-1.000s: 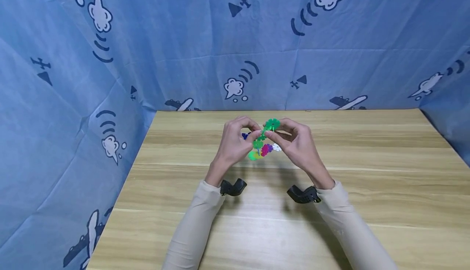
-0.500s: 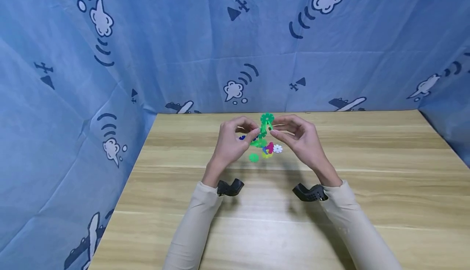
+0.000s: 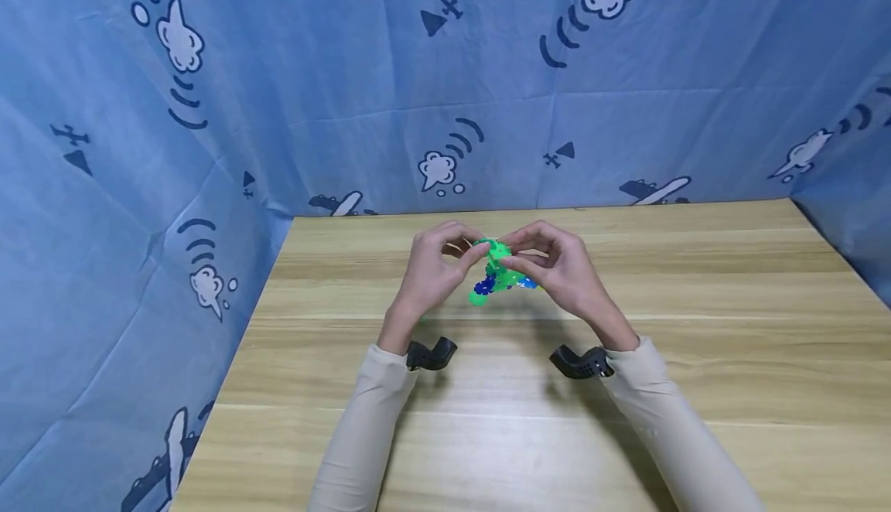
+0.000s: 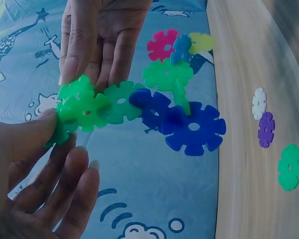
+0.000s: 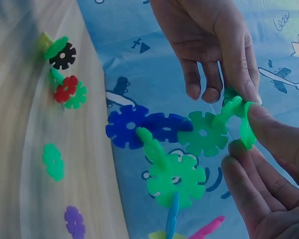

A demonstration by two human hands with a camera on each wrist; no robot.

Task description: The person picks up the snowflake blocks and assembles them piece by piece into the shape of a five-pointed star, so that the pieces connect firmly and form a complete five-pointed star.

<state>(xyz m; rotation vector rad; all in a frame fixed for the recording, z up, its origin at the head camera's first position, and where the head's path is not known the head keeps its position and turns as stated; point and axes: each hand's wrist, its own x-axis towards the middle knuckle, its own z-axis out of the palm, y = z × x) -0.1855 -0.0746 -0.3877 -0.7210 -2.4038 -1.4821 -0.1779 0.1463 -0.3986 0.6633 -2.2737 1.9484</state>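
Observation:
Between my hands hangs a linked chain of plastic snowflake discs (image 4: 122, 102), with notched edges. In the left wrist view, bright green discs (image 4: 84, 110) form its near end, followed by dark blue discs (image 4: 194, 127); a branch carries green, pink, light blue and yellow ones. My left hand (image 3: 433, 272) pinches the green end between thumb and fingers, seen from above in the right wrist view. My right hand (image 3: 560, 271) pinches a green disc (image 5: 246, 127) at the same end. Both hands are raised above the table, close together, and the fingers partly cover the green discs.
Loose white (image 4: 259, 103), purple (image 4: 266, 129) and green discs (image 4: 290, 167) lie on the wooden table (image 3: 696, 303). A cluster with red (image 5: 66, 89) and black discs (image 5: 63, 56) shows in the right wrist view. A blue printed curtain (image 3: 376, 110) hangs behind the table.
The chain has turned: its green end, which stood up between the hands, is now lower, and the blue discs swing toward me. My right hand has moved left, back in against the discs.

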